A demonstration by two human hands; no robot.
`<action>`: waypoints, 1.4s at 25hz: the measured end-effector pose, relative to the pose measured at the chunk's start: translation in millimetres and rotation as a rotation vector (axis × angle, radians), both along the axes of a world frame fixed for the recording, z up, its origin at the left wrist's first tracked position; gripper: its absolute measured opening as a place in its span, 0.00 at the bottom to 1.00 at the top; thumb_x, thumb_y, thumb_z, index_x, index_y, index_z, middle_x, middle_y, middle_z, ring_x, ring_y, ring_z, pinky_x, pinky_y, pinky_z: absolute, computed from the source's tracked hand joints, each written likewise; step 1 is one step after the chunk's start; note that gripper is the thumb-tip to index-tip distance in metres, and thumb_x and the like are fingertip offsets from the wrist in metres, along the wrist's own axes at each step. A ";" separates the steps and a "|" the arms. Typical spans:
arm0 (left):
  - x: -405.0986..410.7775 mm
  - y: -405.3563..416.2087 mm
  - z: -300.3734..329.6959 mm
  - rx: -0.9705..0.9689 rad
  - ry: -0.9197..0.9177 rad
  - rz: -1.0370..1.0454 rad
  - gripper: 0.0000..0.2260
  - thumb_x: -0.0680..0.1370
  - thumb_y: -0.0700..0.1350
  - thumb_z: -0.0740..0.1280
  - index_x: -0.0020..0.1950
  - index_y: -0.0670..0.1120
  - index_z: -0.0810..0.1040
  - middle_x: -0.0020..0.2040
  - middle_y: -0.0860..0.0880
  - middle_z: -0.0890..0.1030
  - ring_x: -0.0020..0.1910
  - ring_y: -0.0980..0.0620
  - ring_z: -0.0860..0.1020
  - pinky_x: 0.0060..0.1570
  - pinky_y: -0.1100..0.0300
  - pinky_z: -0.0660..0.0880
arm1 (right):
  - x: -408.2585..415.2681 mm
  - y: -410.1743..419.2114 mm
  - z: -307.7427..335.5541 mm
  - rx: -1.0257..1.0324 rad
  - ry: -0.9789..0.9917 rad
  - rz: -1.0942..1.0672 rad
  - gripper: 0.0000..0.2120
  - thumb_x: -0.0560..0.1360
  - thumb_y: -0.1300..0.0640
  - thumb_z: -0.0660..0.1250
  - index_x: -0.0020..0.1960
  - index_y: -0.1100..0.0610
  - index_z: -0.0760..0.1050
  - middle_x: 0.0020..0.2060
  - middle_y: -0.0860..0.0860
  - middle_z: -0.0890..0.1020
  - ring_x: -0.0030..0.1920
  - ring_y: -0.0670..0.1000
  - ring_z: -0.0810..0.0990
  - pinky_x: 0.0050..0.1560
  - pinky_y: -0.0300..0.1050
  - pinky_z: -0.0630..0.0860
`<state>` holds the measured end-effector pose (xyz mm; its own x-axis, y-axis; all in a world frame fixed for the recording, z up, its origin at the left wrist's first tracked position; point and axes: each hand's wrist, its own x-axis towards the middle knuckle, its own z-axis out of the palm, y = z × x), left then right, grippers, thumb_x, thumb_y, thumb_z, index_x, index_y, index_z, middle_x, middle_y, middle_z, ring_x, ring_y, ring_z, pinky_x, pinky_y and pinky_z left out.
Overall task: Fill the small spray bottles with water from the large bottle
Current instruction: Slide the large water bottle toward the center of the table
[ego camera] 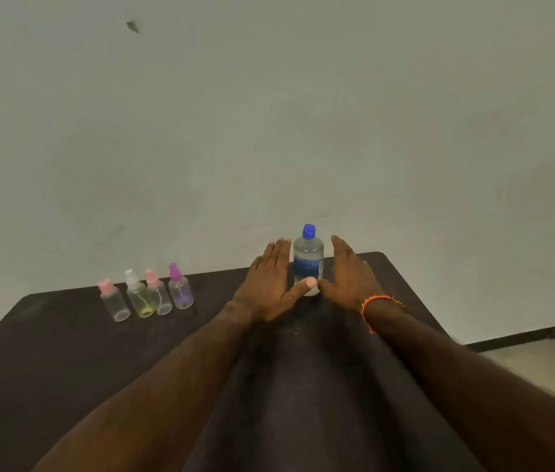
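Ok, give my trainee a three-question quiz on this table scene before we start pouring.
1. True or false: the blue cap is off the large clear plastic water bottle.
2. How many small clear plastic spray bottles stand on the dark table?
3. Which describes the left hand and right hand? A) both flank the large bottle, fingers straight B) both grip spray bottles C) both rest in fists

Key: 1 false, the cap is on; 2 four; 3 A.

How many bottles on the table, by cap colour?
Pink cap: 2
White cap: 1
Purple cap: 1
Blue cap (large bottle): 1
Total: 5
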<state>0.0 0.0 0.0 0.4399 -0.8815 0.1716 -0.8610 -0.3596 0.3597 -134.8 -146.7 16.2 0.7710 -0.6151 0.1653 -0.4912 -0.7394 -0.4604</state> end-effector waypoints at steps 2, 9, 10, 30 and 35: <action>3.8 -9.4 -8.0 -0.058 0.063 -0.053 0.46 0.78 0.76 0.50 0.85 0.52 0.37 0.86 0.52 0.41 0.85 0.51 0.42 0.83 0.44 0.44 | 7.7 -1.0 -6.6 0.112 -0.034 0.077 0.45 0.74 0.50 0.73 0.81 0.49 0.48 0.78 0.53 0.63 0.75 0.60 0.67 0.75 0.65 0.61; -3.4 -12.2 -4.1 0.019 0.077 -0.088 0.52 0.74 0.79 0.50 0.84 0.49 0.34 0.86 0.50 0.39 0.84 0.50 0.39 0.81 0.44 0.35 | 10.2 7.5 -14.0 0.232 -0.082 0.189 0.46 0.72 0.45 0.72 0.79 0.47 0.46 0.67 0.53 0.76 0.63 0.57 0.79 0.66 0.57 0.76; -6.2 -8.3 0.6 0.025 0.079 -0.087 0.54 0.72 0.81 0.49 0.85 0.49 0.34 0.86 0.49 0.39 0.84 0.50 0.38 0.81 0.43 0.34 | 6.3 11.2 -9.3 0.221 -0.063 0.193 0.46 0.72 0.46 0.72 0.79 0.48 0.47 0.66 0.53 0.77 0.62 0.57 0.80 0.65 0.56 0.77; -175.3 177.8 29.7 0.043 0.004 -0.126 0.56 0.75 0.76 0.63 0.84 0.47 0.32 0.85 0.48 0.36 0.84 0.50 0.37 0.80 0.43 0.33 | -167.8 174.2 17.3 0.137 0.027 0.223 0.53 0.74 0.46 0.73 0.82 0.51 0.38 0.70 0.54 0.75 0.65 0.57 0.78 0.66 0.54 0.75; -194.5 202.9 0.5 0.088 0.022 -0.146 0.58 0.74 0.75 0.65 0.83 0.48 0.30 0.84 0.49 0.34 0.82 0.52 0.34 0.80 0.44 0.32 | -182.3 191.2 -14.2 0.115 0.079 0.186 0.47 0.79 0.55 0.67 0.81 0.50 0.33 0.72 0.57 0.72 0.67 0.59 0.76 0.68 0.58 0.73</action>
<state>-194.5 202.9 0.5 0.3088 -0.9475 0.0824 -0.8988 -0.2623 0.3512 -317.1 44.5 2.0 0.8807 -0.4722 0.0367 -0.3890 -0.7654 -0.5126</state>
